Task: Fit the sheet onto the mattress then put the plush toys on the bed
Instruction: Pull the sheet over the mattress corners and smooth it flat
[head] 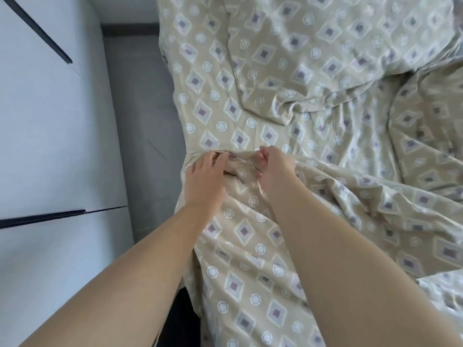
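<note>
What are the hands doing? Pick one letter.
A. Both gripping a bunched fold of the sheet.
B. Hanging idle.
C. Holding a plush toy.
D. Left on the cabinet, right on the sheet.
A: the left hand and the right hand sit side by side, each clutching the same bunched fold of the sheet.

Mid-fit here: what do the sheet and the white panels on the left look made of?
The sheet: thin woven fabric, satin-like, perhaps polyester or sateen cotton; its folds catch glossy highlights. The white panels: smooth, matt, rigid, probably laminated board or painted wood; flat faces, straight dark gaps.
</note>
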Available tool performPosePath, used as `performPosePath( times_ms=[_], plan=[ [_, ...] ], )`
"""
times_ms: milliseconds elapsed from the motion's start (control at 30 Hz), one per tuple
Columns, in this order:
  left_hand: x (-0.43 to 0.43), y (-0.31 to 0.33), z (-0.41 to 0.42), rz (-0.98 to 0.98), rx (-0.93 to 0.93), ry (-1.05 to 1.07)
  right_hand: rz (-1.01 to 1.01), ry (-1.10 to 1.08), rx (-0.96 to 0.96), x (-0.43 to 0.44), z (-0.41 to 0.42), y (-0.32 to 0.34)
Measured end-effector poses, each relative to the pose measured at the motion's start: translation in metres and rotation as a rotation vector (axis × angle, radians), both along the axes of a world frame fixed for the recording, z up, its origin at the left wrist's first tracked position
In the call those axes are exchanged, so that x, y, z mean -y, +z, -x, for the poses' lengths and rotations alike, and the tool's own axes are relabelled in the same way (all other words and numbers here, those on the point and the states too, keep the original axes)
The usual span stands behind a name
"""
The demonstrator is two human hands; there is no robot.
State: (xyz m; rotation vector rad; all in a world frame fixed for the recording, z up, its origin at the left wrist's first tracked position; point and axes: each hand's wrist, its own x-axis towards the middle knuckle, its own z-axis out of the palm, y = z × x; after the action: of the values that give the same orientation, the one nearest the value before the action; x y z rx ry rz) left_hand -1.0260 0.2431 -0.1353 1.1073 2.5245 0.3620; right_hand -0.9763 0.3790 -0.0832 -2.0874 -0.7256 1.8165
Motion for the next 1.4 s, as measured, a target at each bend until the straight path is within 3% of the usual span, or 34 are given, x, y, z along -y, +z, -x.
performPosePath(
  times_ms=[67,133,267,467,567,633,700,767,867,933,1100,1233,1300,1400],
  plan=[
    [-0.008,-0.005,0.013,-0.009,-0.141,-0.02,-0.069,0.168,0.069,-0.018,0.021,0.0],
    [-0.019,-0.009,0.031,-0.001,-0.169,-0.029,-0.14,0.512,0.18,-0.023,0.032,-0.001],
    [-0.045,-0.001,0.07,-0.024,0.085,0.08,-0.258,1.136,0.33,-0.017,0.028,-0.014],
    [-0.06,0.0,0.123,-0.017,0.327,0.47,-0.432,1.592,0.56,-0.033,0.002,-0.014],
    [-0.058,-0.003,0.131,-0.039,0.401,0.63,-0.549,1.611,0.631,-0.034,-0.004,-0.019],
    [-0.056,-0.002,0.127,-0.016,0.339,0.643,-0.628,1.59,0.706,-0.034,-0.005,-0.025],
    [-0.052,0.001,0.12,-0.013,0.133,0.43,-0.692,1.592,0.773,-0.034,-0.006,-0.028],
    [-0.048,-0.002,0.113,-0.033,-0.061,0.066,-0.737,1.541,0.761,-0.038,-0.003,-0.029],
    [-0.053,-0.003,0.109,-0.108,-0.162,-0.236,-0.822,1.362,0.701,-0.057,0.016,-0.023],
    [-0.067,0.007,0.121,-0.149,-0.113,-0.143,-0.908,1.284,0.667,-0.076,0.04,-0.01],
    [-0.078,0.013,0.183,-0.137,0.06,0.437,-1.036,1.402,0.543,-0.087,0.127,0.008],
    [-0.046,-0.005,0.205,-0.082,0.161,0.718,-0.877,1.394,0.275,-0.074,0.165,-0.008],
    [-0.036,-0.004,0.198,-0.147,0.108,0.736,-0.792,1.334,0.215,-0.076,0.16,-0.011],
    [-0.035,0.001,0.175,-0.224,0.083,0.655,-0.853,1.324,0.313,-0.087,0.135,-0.017]
  ],
)
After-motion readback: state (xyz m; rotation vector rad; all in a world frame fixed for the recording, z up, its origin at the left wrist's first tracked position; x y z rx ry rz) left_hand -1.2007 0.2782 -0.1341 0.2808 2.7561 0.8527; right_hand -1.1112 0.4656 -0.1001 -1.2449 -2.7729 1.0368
